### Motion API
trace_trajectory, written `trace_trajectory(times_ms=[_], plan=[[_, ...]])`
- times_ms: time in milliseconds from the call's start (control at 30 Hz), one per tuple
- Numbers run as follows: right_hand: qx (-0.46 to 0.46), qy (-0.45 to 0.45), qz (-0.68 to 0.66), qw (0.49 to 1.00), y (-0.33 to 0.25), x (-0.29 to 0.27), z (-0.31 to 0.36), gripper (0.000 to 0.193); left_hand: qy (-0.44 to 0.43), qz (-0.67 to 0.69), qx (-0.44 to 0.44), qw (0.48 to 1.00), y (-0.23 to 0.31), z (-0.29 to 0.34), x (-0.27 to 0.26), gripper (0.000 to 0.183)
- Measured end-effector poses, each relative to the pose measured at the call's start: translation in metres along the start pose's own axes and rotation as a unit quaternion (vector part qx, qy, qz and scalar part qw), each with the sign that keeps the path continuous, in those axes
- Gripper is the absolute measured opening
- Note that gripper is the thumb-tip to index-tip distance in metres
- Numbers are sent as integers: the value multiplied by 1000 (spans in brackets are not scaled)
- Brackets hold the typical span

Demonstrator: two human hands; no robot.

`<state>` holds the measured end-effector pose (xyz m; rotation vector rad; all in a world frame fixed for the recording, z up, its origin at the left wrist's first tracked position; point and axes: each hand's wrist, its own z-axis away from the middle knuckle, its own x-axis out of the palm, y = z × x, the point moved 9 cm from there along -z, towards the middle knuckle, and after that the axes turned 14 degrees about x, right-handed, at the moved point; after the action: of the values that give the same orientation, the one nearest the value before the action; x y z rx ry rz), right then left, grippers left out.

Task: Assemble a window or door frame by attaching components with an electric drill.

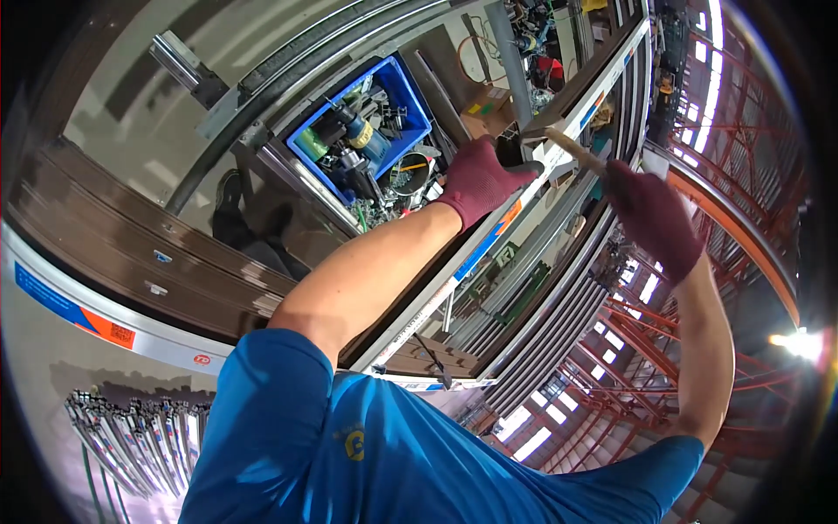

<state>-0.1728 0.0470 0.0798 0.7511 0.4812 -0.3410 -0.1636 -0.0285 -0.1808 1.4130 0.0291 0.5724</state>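
Observation:
My left hand, in a maroon work glove, lies at the edge of a long brown metal frame. Its thumb stands apart while the dark-coated fingers bend over the frame's labelled strip. Raised to the right, my right hand wears a matching glove and is closed round a wooden-handled tool. The far end of the handle reaches close to a brown profile end beyond my left fingers; whether it carries a head cannot be made out.
Left of my left hand, a blue crate holds a power drill and loose hardware. A round tin with small parts stands beside it. Brown profiles cross the left side. Several silver bars are bundled at lower left.

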Motion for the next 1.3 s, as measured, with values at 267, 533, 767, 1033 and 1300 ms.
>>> trace_trajectory(times_ms=[267, 533, 767, 1033, 1300], plan=[[37, -26, -316, 948, -18, -15, -25, 23, 19, -25, 4, 999, -8, 1, 1, 75], [-61, 102, 21, 993, -51, -21, -30, 15, -25, -47, -24, 998, -6, 7, 7, 71], [-59, 256, -297, 918, -30, -44, -24, 16, -41, 3, -53, 998, -5, 7, 0, 77], [-52, 257, 94, 960, -62, -51, -39, 15, -33, -55, -45, 997, -4, -1, -19, 83], [50, 105, -119, 986, -39, -27, -35, 16, -45, -94, -24, 994, -4, 10, -5, 80]])
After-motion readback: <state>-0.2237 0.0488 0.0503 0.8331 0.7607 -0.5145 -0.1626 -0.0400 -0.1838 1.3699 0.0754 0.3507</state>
